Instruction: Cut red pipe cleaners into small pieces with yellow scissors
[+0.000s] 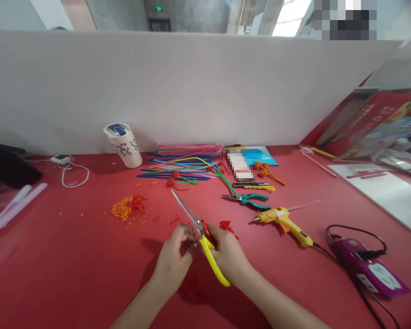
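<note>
Centrally, a pair of yellow-handled scissors [206, 243] is held above the red bench [89, 274], the blades being directed away from the body and toward the left. The handles are gripped by the right hand [229, 251], closed around them; a dark red scrap [207, 229] is seen at its thumb, partly hidden. The fingers of the left hand [177, 251] are curled narrowly together just beside the scissors' pivot — whether anything is pinched there cannot be told.

Near the blades, to the left, a pile of orange clippings [121, 209] is met by red clippings [137, 204], with stray bits scattered around. Beyond the right hand, a small heap of red pieces [227, 225] is partly screened by it. Farther back, coloured pipe cleaners [178, 170] are laid in a loose stack, and a bundle of pink stems [190, 149] is placed behind them. To the right are arranged, in turn, an orange twisted form [267, 172], teal-handled needle-nose pliers [248, 199], a yellow hot-glue gun [285, 222] and a purple power strip [370, 267] — the last with a black plug inserted. At the pale partition [198, 87], a lidded white tumbler [128, 153] is stood.
</note>
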`<state>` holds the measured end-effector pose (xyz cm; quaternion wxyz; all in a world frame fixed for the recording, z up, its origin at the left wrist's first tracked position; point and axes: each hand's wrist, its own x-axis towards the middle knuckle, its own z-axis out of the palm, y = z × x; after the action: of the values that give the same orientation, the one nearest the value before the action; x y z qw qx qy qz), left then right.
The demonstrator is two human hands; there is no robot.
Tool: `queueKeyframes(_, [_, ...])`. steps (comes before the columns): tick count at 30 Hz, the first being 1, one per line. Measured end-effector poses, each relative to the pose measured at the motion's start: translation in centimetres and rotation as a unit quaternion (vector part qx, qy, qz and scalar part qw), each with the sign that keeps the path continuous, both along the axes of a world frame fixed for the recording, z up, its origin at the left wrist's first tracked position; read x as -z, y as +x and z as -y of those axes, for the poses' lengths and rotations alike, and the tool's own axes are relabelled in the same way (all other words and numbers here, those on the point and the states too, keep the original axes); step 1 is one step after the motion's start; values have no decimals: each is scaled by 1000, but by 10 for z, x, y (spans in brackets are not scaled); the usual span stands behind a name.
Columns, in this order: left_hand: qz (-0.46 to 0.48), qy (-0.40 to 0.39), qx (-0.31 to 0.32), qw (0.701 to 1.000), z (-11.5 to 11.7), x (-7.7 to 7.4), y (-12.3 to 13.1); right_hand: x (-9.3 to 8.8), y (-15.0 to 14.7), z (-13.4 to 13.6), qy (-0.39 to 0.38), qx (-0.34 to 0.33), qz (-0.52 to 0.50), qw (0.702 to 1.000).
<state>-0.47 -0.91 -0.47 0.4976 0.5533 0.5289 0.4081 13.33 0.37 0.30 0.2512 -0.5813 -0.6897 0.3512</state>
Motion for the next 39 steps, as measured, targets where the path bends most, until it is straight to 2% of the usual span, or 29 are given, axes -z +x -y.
queueKeyframes(3, [-21,19,16,999,-1,1,-1,0,1,-1,-3,6,-24,1000])
queueKeyframes(8, [-83,48,-44,994,-7,3,-9,-3,9,-4,21,51,-43,998])
queueKeyframes(12, [-131,59,-50,988,-11,3,-13,-3,13,-7,13,50,-38,998])
queueKeyframes(15, [-132,90,-30,987,-11,0,-9,0,10,-5,15,27,-8,1000])
queueKeyframes(19, [-122,76,31,989,-8,-4,-3,0,4,0,26,10,34,999])
queueKeyframes(28, [-168,69,42,982,-5,-5,1,-2,0,2,27,11,41,999])
queueKeyframes(32, [-101,43,24,994,-6,-6,-1,-6,4,0,36,0,40,999])
queueKeyframes(35, [37,-39,-38,998,-10,-7,-5,-15,13,-2,54,-13,82,995])
queueKeyframes(39, [235,-129,-125,955,-14,-10,-11,-21,25,-2,75,-69,176,979])
